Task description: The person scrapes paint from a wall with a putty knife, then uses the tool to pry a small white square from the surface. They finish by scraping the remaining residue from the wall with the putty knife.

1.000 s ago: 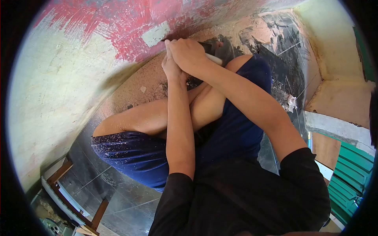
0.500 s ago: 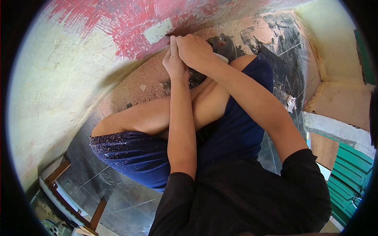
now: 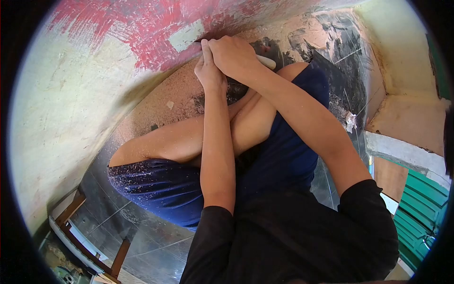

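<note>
Both my hands meet at the foot of a wall with worn red paint [image 3: 156, 40]. My right hand [image 3: 232, 54] is closed around a tool whose pale handle [image 3: 267, 61] sticks out behind the palm. The tool's dark tip shows small at the wall, just past my fingers. My left hand [image 3: 209, 71] lies against my right hand with its fingers pressed together at the front of the tool; how much of it they grip is hidden. A bare grey-white patch [image 3: 187, 35] in the red paint is just left of the tip.
Paint dust and flakes cover the dark tiled floor [image 3: 163, 102] beside my crossed legs. A crumpled white scrap [image 3: 350, 121] lies at the right. Wooden frame pieces [image 3: 118, 258] stand at the lower left, and a green slatted door [image 3: 423, 203] is at the lower right.
Both hands have shifted slightly up along the wall, and more of the pale handle shows behind my right hand.
</note>
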`<state>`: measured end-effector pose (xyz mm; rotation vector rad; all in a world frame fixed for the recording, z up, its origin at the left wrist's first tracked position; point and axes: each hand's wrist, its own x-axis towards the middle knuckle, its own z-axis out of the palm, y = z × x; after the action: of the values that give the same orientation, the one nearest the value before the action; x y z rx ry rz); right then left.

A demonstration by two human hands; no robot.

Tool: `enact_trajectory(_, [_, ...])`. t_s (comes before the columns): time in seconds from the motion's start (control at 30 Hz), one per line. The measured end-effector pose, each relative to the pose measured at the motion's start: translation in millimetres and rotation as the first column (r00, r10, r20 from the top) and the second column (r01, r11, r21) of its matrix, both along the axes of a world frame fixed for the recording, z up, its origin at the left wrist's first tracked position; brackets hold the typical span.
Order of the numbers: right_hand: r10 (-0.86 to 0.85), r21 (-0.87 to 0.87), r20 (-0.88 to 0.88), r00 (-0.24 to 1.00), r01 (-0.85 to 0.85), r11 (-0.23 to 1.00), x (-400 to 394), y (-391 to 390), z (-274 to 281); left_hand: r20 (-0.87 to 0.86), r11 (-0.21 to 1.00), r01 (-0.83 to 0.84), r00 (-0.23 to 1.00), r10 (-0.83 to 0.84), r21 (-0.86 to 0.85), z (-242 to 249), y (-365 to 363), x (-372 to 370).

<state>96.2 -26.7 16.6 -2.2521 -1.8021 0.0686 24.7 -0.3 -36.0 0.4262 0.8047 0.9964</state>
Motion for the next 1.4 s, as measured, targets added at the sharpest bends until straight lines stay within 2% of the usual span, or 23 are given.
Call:
enact_trajectory(0.1, [0.049,0.027,-0.029,0.998,-0.049,0.998,-10,8,-6,0.076,0.996,-0.067,0.995,0.072,-0.067,0,0,-10])
enact_trajectory(0.2, [0.058,0.014,-0.062,0.996,-0.057,0.998,-13,7,-7,0.015,0.994,-0.033,0.999,0.035,-0.105,-2,3,-13])
enact_trajectory(0.43, [0.009,-0.002,-0.066,0.998,-0.009,1.000,-17,4,4,-0.007,0.998,-0.005,1.000,0.005,-0.059,-3,1,-10])
enact_trajectory(0.5, [0.017,-0.002,-0.068,0.998,-0.017,1.000,-22,8,2,0.082,0.994,-0.051,0.995,0.059,-0.097,-3,0,-17])
enact_trajectory(0.57, [0.079,-0.036,-0.058,0.995,-0.081,0.996,-23,11,-1,0.087,0.990,-0.064,0.993,0.076,-0.128,-5,4,-21])
enact_trajectory(0.73, [0.063,0.019,-0.072,0.995,-0.062,0.998,-24,11,-4,0.119,0.985,-0.073,0.989,0.093,-0.157,-2,2,-18])
enact_trajectory(0.8, [0.054,0.016,-0.082,0.995,-0.052,0.999,-21,7,1,0.008,0.995,-0.032,0.999,0.033,-0.098,-7,4,-14])
enact_trajectory(0.87, [-0.015,-0.044,-0.025,1.000,0.013,0.999,-15,3,2,0.010,0.996,-0.020,1.000,0.021,-0.088,-11,2,-10])
enact_trajectory(0.93, [0.005,-0.023,-0.041,0.999,-0.006,1.000,-17,4,0,0.007,0.997,-0.010,1.000,0.010,-0.075,-9,2,-10])
enact_trajectory(1.0, [0.028,-0.002,-0.067,0.997,-0.029,1.000,-24,9,-5,0.070,0.989,-0.033,0.997,0.043,-0.141,-8,2,-16])
enact_trajectory(1.2, [0.075,0.044,-0.062,0.995,-0.072,0.996,-24,8,-5,0.039,0.985,-0.071,0.996,0.078,-0.157,0,1,-18])
enact_trajectory(1.3, [0.010,-0.006,-0.077,0.997,-0.011,1.000,-22,3,1,-0.005,0.995,-0.009,1.000,0.009,-0.095,-6,3,-15])
enact_trajectory(1.4, [0.009,-0.019,-0.084,0.996,-0.010,1.000,-26,6,-5,0.005,0.991,-0.055,0.998,0.056,-0.119,-6,2,-18])
